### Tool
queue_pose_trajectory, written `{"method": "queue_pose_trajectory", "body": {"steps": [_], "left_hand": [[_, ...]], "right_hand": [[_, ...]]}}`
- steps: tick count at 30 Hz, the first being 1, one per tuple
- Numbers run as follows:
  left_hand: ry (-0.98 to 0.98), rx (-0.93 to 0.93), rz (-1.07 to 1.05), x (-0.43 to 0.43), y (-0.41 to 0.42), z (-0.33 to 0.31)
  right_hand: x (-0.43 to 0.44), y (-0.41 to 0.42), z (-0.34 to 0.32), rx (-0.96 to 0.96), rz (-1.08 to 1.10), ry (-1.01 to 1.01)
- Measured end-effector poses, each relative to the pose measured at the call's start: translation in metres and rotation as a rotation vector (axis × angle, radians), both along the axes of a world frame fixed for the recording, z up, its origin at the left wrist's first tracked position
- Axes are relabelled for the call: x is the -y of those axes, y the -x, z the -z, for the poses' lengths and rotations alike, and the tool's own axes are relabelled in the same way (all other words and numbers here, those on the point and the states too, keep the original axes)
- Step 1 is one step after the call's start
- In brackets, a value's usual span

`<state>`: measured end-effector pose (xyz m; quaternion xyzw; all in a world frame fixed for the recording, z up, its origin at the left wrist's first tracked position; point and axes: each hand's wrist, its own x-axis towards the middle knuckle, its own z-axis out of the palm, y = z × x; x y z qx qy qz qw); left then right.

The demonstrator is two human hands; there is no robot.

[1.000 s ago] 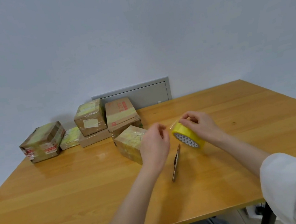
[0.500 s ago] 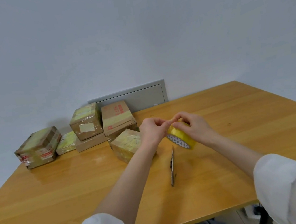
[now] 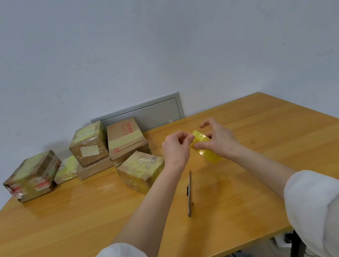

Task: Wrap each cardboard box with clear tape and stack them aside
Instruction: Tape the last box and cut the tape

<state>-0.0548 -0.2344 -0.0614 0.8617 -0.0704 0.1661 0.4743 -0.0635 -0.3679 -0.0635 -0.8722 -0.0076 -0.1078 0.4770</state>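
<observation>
Just right of the box (image 3: 141, 171), in the head view, both hands meet on the roll (image 3: 206, 150) of yellowish clear tape, held up off the table (image 3: 285, 133). The right hand (image 3: 221, 140) clasps the roll, thumb pressed on its outer face and forefinger lifted clear, seemingly to steady it while leaving the rim free. The left hand (image 3: 176, 149), fingers curled tight, pinches at the roll's upper rim, probably picking for the loose end, though the end itself is too small to make out. The box sits flat on the table, one corner toward the person. It is a squat brown cardboard block whose top already carries crinkled, glossy yellowish bands, so it may need only further turns. In front of it and to its right, below the hands, a slim metal blade (image 3: 189, 193) lies flat, likely kept close for cutting the strip. Behind the box rises the stack (image 3: 105, 146) of taped boxes, two upper ones on flatter ones; whether the box touches it I cannot tell. Well to the box's left a lone box (image 3: 31, 176) shows red-printed bands under its tape. The table is smooth varnished wood with a soft sheen. A grey panel (image 3: 155, 110) is set in the wall behind the stack. White sleeves (image 3: 330, 210) are pushed up the forearms.
</observation>
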Motion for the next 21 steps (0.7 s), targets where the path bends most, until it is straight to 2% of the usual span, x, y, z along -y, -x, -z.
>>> {"method": "queue_pose_trajectory", "body": {"steps": [8,11,13,16,19,21], "left_hand": [[0.05,-0.071,0.072,0.015,-0.005,-0.003],[-0.006,-0.075,0.084,0.015,-0.003,0.001],[-0.111,-0.033,0.073,0.01,-0.003,0.002],[-0.273,0.084,-0.03,-0.02,-0.006,-0.001],[-0.325,0.078,-0.187,-0.072,-0.014,-0.001],[-0.375,0.037,-0.28,-0.104,-0.02,0.003]], "right_hand": [[0.012,0.004,0.003,0.097,-0.044,0.129],[0.013,0.0,0.01,0.119,-0.038,0.226],[0.017,-0.004,0.019,0.087,-0.003,0.356],[0.032,-0.005,0.032,-0.01,0.097,0.602],[0.039,-0.002,0.041,-0.176,0.106,0.725],[0.026,-0.001,0.041,-0.174,0.145,0.852]]}}
